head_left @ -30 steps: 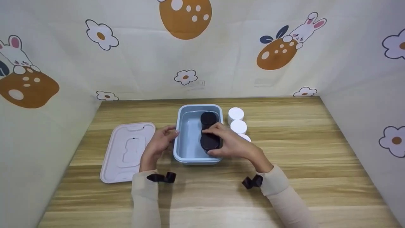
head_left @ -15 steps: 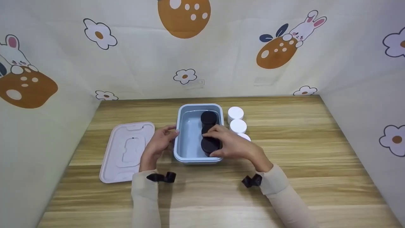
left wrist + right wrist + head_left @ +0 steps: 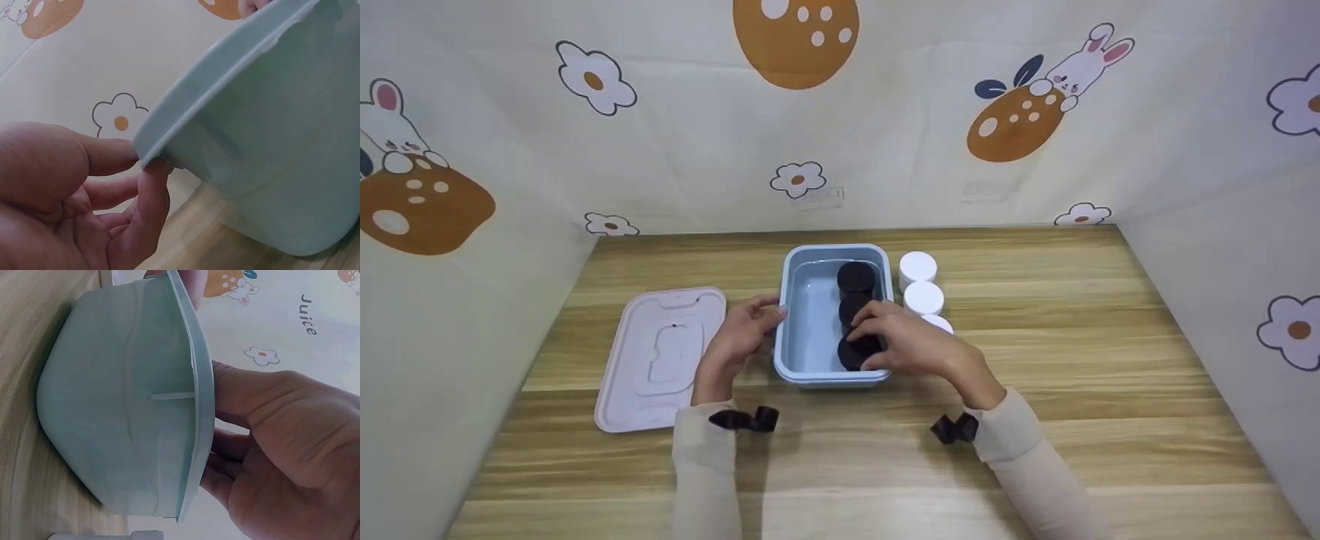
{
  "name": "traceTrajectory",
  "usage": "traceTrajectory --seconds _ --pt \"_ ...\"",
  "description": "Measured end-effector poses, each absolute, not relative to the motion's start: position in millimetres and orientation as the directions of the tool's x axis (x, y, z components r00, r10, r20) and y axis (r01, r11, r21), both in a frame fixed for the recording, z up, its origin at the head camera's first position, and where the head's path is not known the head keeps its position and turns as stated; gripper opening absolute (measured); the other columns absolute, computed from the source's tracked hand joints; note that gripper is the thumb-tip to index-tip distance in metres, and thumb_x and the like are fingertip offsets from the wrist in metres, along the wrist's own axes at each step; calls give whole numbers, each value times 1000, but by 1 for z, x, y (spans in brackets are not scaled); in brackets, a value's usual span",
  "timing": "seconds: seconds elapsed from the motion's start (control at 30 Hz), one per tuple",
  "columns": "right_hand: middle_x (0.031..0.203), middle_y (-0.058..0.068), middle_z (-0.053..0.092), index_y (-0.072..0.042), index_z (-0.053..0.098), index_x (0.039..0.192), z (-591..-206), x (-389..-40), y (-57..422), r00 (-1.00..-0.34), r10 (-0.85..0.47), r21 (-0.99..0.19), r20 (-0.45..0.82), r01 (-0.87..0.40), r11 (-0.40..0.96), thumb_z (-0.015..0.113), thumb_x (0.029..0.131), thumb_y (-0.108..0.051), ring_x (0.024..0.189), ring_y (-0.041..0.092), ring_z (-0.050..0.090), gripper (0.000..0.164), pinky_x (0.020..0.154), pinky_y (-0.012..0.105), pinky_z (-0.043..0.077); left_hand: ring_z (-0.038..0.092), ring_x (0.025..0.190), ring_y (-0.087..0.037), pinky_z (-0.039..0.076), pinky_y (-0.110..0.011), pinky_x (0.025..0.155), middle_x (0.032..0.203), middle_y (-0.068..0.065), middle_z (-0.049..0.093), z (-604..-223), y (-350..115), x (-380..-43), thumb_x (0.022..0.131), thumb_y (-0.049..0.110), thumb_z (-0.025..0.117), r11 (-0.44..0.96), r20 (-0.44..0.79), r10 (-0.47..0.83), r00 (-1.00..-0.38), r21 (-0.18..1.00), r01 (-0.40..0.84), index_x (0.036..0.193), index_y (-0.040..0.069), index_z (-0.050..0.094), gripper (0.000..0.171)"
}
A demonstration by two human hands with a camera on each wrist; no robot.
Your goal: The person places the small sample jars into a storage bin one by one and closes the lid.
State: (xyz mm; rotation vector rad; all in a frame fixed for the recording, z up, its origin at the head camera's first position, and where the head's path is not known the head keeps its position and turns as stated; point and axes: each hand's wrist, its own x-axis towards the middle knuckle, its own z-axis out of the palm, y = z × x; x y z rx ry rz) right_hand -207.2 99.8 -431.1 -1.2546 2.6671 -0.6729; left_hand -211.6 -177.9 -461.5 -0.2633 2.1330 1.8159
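Observation:
A light blue plastic box [image 3: 810, 330] stands on the table with black round jars in a row along its right side: a rear jar [image 3: 856, 278], a middle jar [image 3: 853, 309] and a front jar [image 3: 852, 352]. My right hand [image 3: 919, 346] reaches over the right wall and holds the front jar, fingers on its top and thumb at the near side. In the right wrist view the box wall [image 3: 107, 399] hides the fingertips. At the left wall my left hand [image 3: 741, 336] pinches the rim [image 3: 185, 107] between thumb and finger.
White round jars stand in a row just right of the box: a rear one [image 3: 918, 270], a middle one [image 3: 924, 299] and a front one [image 3: 938, 324], partly behind my right hand. A pale lid [image 3: 660, 375] lies left of the box. Patterned cloth [image 3: 885, 120] hangs behind the table.
My right hand has lowered the front black jar deeper into the box and slightly toward the near end, so the middle jar shows more. My left hand stays at the rim.

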Motion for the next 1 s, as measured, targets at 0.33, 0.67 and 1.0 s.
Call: traceTrajectory --seconds 0.33,0.67,1.0 --pt "124 13 64 -2 72 116 -428 -208 104 -601 -786 -455 145 -746 487 84 80 -19 119 30 59 41 105 42 48 72 89 -21 61 -29 66 123 -26 65 -463 -178 -211 103 19 55 122 -326 90 -941 941 -315 146 -2 44 49" --pt "125 11 65 -6 73 114 -403 -192 122 -680 -657 -651 326 -665 366 83 82 -17 121 27 59 35 104 37 49 70 86 -16 62 -33 70 125 -23 66 -462 -174 -215 104 18 55 144 -335 104 -936 937 -319 147 0 44 48" --pt "111 13 69 -1 73 109 -431 -200 148 -845 -290 -861 449 -496 112 81 79 4 109 6 61 32 88 25 53 71 98 -25 62 -32 69 129 -30 62 -463 -178 -213 104 18 54 152 -330 98 -939 937 -314 146 -1 44 48"
